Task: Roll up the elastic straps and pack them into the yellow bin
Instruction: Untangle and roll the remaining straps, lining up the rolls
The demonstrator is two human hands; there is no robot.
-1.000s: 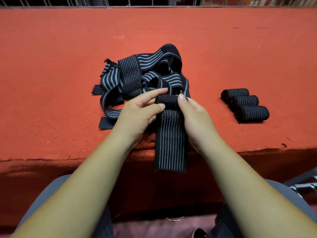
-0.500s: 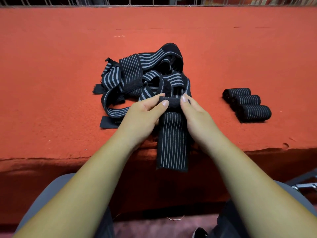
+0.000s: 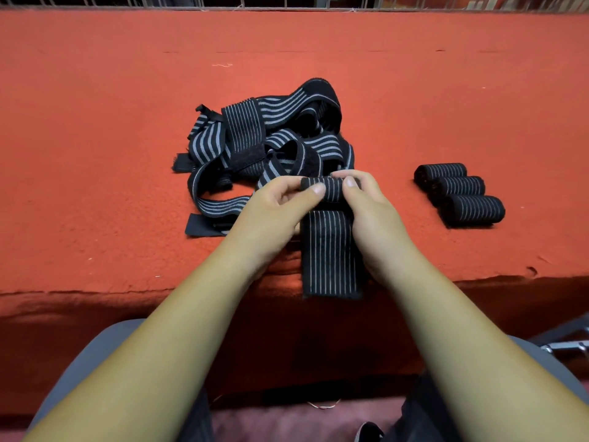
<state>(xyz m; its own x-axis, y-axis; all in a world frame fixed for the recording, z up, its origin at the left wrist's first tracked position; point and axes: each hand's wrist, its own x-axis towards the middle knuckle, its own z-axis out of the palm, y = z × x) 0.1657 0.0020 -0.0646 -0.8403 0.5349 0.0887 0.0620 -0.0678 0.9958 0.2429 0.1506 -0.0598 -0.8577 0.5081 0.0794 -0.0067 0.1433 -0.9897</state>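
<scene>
Red table (image 3: 95, 154): strap (image 3: 330, 250) overhangs near edge, left hand (image 3: 274, 215) and right hand (image 3: 373, 218) pinching it.

strap pile (image 3: 271, 148) mid-table (image 3: 95, 154); three rolls (image 3: 459, 194) right of it; held strap (image 3: 330, 244) before pile

My left grip (image 3: 274, 212) and right grip (image 3: 374, 218) pinch the rolled end of a striped black strap (image 3: 330, 253) between thumbs and fingers, just above the red-covered desk (image 3: 95, 129). Its flat tail runs toward me and hangs over the near edge. Behind the roll lies a tangled pile of loose straps (image 3: 267, 138). To my right, three rolled straps (image 3: 460, 193) sit side by side, touching.
</scene>
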